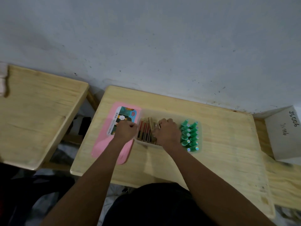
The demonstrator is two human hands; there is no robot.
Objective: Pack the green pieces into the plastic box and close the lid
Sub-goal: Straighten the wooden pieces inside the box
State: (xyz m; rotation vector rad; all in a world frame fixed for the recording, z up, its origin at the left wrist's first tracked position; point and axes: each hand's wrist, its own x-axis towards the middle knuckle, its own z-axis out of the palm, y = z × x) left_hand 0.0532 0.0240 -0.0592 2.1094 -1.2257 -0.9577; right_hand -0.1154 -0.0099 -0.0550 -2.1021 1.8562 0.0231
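Observation:
A clear plastic box (156,112) stands in the middle of the wooden table (219,144). Several green pieces (189,136) stand packed in rows in its right part. Red-brown and tan flat pieces (144,132) stand on edge in its left part. The pink lid (104,144), with a printed label, lies flat on the table left of the box. My left hand (125,130) is a closed fist over the lid, against the box's left wall. My right hand (167,132) reaches into the box, fingers curled on the tan pieces beside the green ones.
A second wooden table (37,111) stands to the left across a gap. A white cardboard box (283,136) with handwriting sits at the right edge. A grey wall runs along the back. Dark clothing and cloth lie below the near edge.

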